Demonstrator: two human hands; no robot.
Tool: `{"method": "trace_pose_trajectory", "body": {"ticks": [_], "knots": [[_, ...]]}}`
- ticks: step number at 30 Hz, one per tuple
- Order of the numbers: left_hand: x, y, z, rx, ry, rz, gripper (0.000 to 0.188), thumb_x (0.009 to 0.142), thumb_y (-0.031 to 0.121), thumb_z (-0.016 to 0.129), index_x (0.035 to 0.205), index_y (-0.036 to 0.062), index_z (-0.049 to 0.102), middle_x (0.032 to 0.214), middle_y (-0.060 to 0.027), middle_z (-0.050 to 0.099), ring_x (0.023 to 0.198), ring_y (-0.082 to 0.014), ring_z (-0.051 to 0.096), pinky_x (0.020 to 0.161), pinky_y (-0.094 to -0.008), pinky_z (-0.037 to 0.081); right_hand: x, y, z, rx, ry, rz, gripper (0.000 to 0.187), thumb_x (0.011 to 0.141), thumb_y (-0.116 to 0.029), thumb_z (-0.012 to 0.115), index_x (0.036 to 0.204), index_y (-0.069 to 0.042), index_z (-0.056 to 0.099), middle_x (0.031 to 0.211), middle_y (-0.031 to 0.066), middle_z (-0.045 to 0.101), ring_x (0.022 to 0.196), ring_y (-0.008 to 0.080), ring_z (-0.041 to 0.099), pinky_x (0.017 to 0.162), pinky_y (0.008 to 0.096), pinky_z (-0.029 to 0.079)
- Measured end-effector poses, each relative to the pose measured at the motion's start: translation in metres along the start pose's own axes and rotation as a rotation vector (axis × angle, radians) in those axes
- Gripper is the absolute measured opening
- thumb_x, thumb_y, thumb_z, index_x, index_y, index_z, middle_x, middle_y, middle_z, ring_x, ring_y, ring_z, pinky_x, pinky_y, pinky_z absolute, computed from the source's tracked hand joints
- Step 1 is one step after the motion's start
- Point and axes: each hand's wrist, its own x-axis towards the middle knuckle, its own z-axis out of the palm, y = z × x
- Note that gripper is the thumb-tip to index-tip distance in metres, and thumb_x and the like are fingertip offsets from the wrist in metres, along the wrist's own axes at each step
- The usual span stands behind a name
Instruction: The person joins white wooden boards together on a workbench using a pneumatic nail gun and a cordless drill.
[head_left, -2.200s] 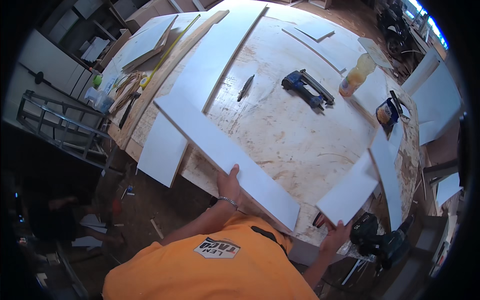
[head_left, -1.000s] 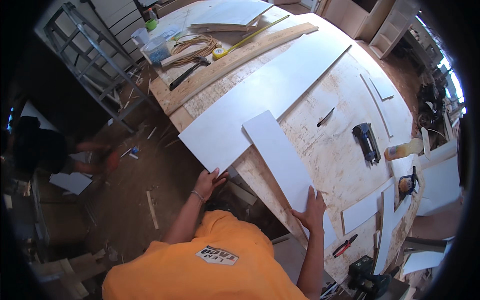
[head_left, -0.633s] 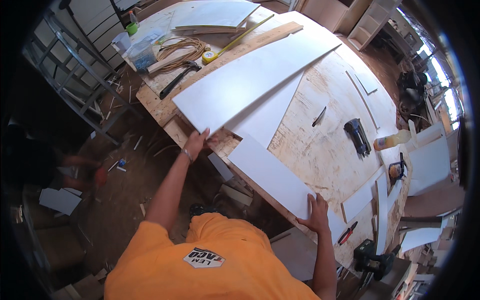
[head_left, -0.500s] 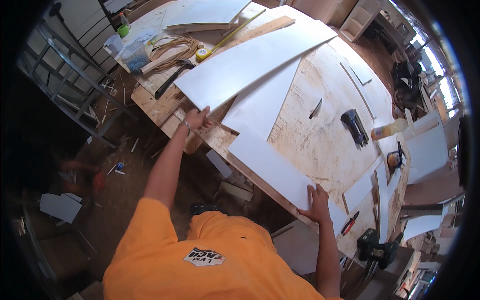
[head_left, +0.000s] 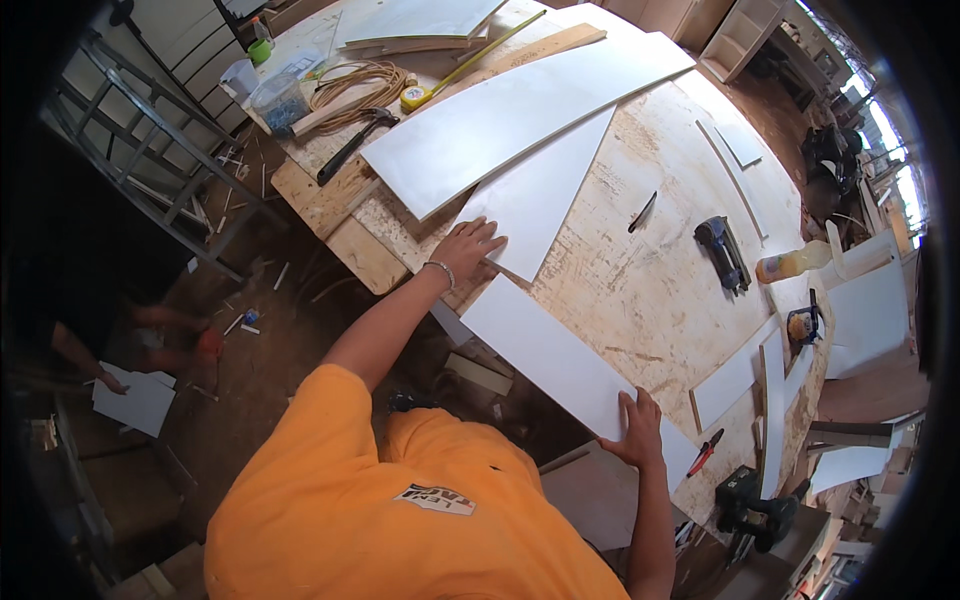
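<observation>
Hands — left moved from upper panel to lower panel, right stays.

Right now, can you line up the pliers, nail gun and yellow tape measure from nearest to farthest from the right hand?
Head view, from the right hand:
1. Pliers: just to its right.
2. Nail gun: farther up, rightward.
3. Yellow tape measure: far upper left.

Materials and finish
Table: rough, scuffed wood. On it, white boards: smooth, faintly glossy; bottle: translucent plastic. Left of it, ladder: metal. Before it, shirt: matt cloth.
</observation>
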Motion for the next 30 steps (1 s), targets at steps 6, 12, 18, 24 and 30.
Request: {"method": "trace_pose_trajectory", "body": {"ticks": [6,12,18,24,30], "knots": [[0.050,-0.061,-0.005,0.203,-0.232,0.046,0.057,0.090,0.039,0.070,0.141,0.0167,0.056,0.147,-0.0089,0.055,0.136,-0.0271,0.051,0.115,-0.0380,0.039,0.018,0.004,0.013,0.041,0.050,-0.077,0.104,0.059,-0.041,0.091,0.148,-0.009,0.046,0.153,0.0278,0.034,0.140,0.0484,0.033,0.118,0.0577,0.028],[0.079,-0.038,-0.038,0.164,-0.369,-0.061,0.049,0.093,0.027,0.068,0.140,0.0119,0.059,0.140,-0.0125,0.061,0.128,-0.0315,0.058,0.107,-0.0398,0.047,0.054,-0.024,-0.007,0.108,0.011,-0.124,0.102,0.060,-0.041,0.090,0.148,-0.011,0.048,0.152,0.0282,0.039,0.141,0.0448,0.038,0.118,0.0539,0.030],[0.015,0.136,-0.065,-0.323,-0.232,0.500,0.084,0.079,0.050,0.080,0.148,0.0121,0.050,0.142,-0.0152,0.058,0.135,-0.0348,0.051,0.116,-0.0464,0.036,0.101,-0.040,-0.023,0.487,-0.224,-0.115,0.090,0.071,-0.042,0.084,0.149,-0.011,0.050,0.153,0.0256,0.044,0.141,0.0411,0.043,0.117,0.0466,0.036],[0.052,0.166,-0.019,-0.164,-0.493,0.472,0.033,0.095,0.019,0.055,0.126,0.0162,0.067,0.087,-0.0138,0.073,0.078,-0.0357,0.072,0.069,-0.0484,0.056,0.109,-0.045,-0.067,0.480,-0.120,0.065,0.048,0.095,-0.041,0.066,0.125,-0.004,0.069,0.120,0.0207,0.071,0.114,0.0321,0.067,0.102,0.0410,0.050],[0.066,0.156,-0.062,-0.183,-0.685,0.277,0.036,0.092,0.028,0.068,0.127,0.0192,0.067,0.102,-0.0153,0.074,0.096,-0.0351,0.070,0.087,-0.0472,0.054,0.010,0.100,-0.036,0.544,0.610,0.605,0.044,0.095,-0.040,0.069,0.114,-0.001,0.071,0.099,0.0186,0.075,0.093,0.0318,0.073,0.081,0.0403,0.057]]}}
